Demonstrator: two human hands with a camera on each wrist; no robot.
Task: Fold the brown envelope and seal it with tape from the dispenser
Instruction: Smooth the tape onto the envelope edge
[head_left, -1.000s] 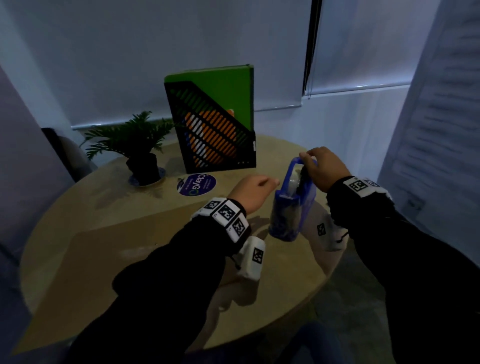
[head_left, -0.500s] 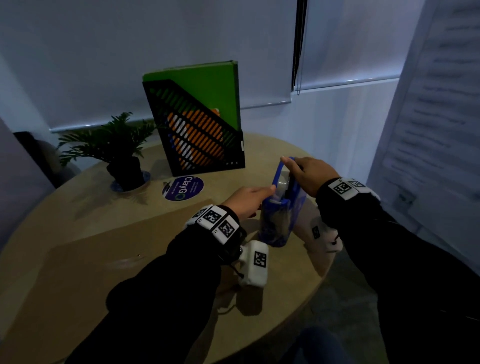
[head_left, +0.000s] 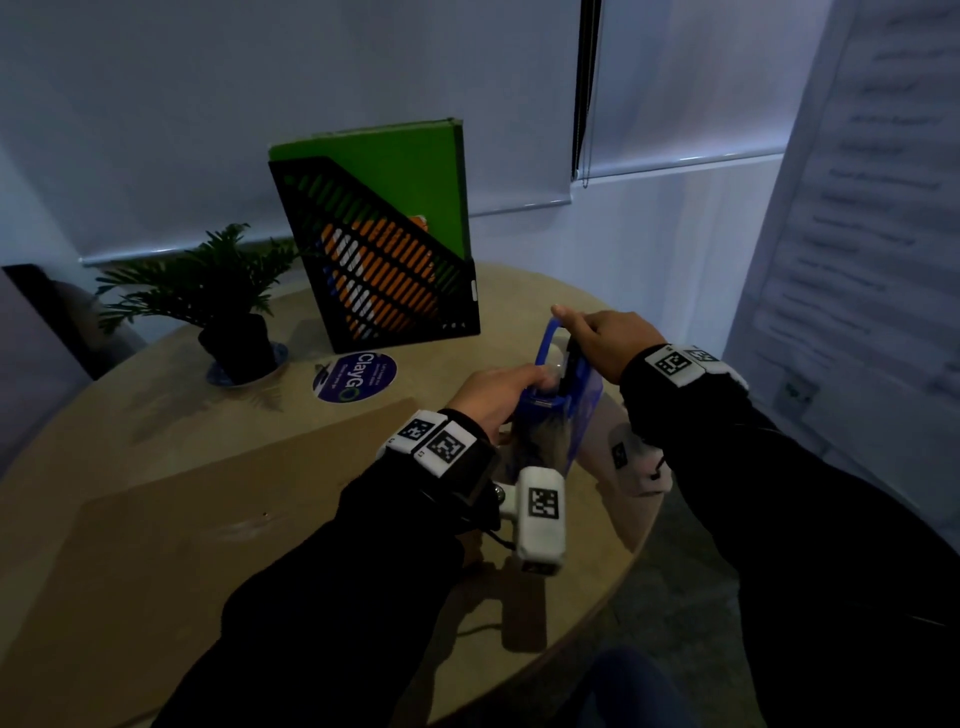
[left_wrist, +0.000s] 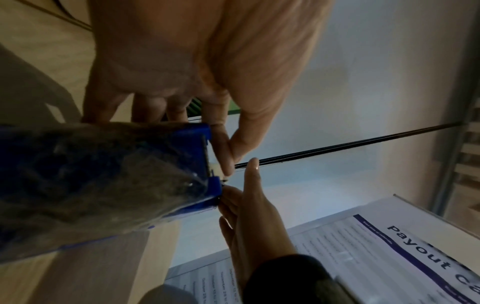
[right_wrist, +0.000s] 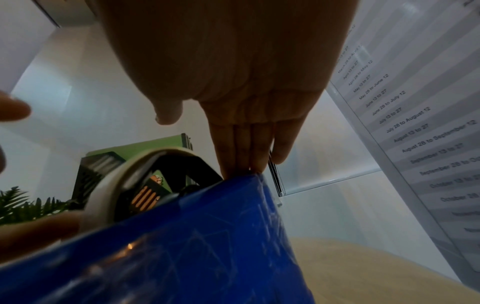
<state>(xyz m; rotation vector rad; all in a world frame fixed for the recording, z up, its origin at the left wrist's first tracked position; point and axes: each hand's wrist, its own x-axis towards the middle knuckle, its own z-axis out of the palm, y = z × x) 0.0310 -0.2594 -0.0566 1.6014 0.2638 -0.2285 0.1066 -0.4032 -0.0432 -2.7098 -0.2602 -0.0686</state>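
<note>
Tape roll in blue dispenser, folders in black rack; potted plant

Dim bluish light, noisy pics w/ soft shadows on table — wrist views brighter, hands blurry close-up, edges warped.

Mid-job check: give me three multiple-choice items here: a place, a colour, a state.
1. Where is the flat brown paper envelope? A flat on the round wooden table; B on the floor; C in a hand.
2. The tall folder in the black slotted file rack is: A red; B green; C yellow.
3. The left hand is: A flat on the envelope; B holding a pot; C pinching at the translucent blue tape dispenser's cutter end.
A, it lies left of the dispenser; B, green shows above the rack; C, thumb meets finger there.
</note>
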